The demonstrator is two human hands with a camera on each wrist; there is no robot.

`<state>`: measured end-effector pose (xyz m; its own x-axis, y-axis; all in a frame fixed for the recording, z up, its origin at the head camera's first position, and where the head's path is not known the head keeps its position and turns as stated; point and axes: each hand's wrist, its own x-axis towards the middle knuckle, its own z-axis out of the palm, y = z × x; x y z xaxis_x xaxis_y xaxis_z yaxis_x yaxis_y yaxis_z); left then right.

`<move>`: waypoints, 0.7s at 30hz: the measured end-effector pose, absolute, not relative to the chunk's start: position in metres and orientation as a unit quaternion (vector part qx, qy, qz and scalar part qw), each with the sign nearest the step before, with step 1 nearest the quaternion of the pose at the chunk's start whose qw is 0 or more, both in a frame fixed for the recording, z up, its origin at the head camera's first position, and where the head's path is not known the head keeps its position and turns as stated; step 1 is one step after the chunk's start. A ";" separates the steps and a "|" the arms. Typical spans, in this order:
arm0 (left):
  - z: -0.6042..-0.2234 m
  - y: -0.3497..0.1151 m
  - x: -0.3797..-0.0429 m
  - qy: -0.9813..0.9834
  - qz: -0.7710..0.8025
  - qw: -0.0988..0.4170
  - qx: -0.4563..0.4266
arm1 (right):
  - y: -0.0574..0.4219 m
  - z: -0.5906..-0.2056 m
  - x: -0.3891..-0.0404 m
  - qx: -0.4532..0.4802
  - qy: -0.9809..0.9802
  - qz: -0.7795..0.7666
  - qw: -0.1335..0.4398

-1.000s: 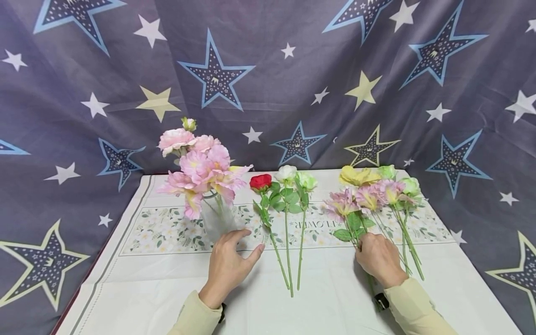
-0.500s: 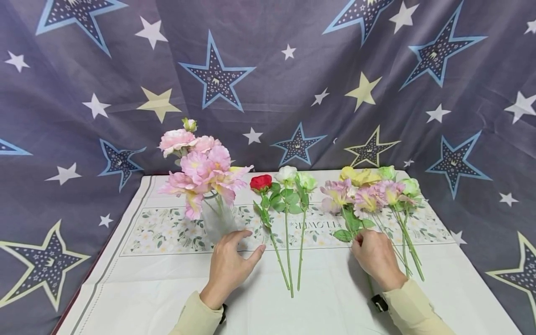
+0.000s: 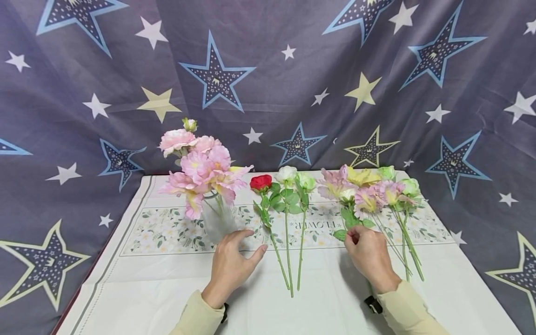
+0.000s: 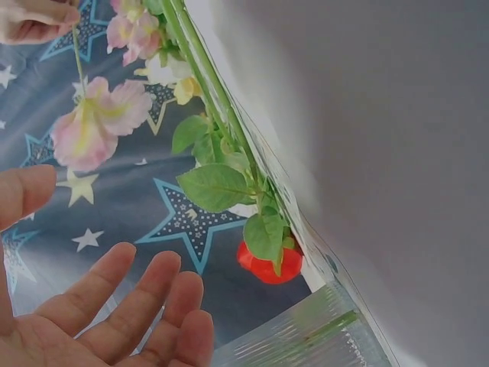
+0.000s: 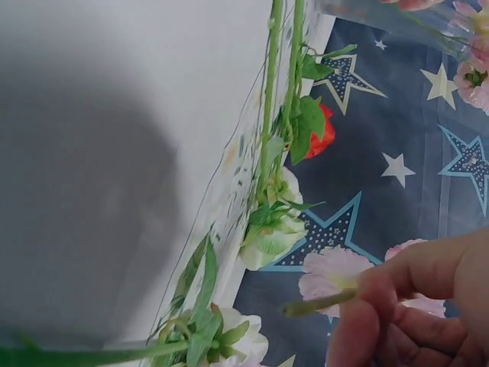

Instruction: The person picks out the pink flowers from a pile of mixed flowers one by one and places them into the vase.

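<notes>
My right hand pinches the thin stem of a pink artificial flower between thumb and fingertips. In the left wrist view the pink flower appears raised above the table, its petals pale pink with yellow. My left hand rests by the clear ribbed glass vase, fingers spread and thumb apart, holding nothing. Pink flowers fill that vase. Between the hands lie a red rose, a white rose and a pale green rose, stems toward me.
To the right lie more loose flowers: a yellow one, pink ones and green ones. A white tablecloth with a printed floral band covers the table. A grey curtain with stars hangs behind.
My right hand has lifted the pink flower and moved slightly left, uncovering a white flower beneath it. My left hand has stayed almost still beside the vase.
</notes>
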<state>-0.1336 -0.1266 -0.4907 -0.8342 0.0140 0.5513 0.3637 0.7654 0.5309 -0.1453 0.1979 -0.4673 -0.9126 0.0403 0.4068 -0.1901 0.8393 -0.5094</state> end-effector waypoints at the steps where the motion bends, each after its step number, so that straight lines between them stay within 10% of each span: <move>1: -0.490 -0.126 -0.134 -0.901 -0.327 0.266 -0.105 | 0.196 -0.467 -0.145 0.040 -0.935 0.284 0.208; 21: -0.490 -0.121 -0.133 -0.899 -0.354 0.240 -0.095 | 0.171 -0.461 -0.137 0.083 -0.912 0.316 0.247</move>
<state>-0.1326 -0.1206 -0.4899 -0.8668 0.0006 0.4987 0.3402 0.7319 0.5904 -0.1371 0.1708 -0.4611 -0.8639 0.0048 0.5036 -0.3074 0.7870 -0.5349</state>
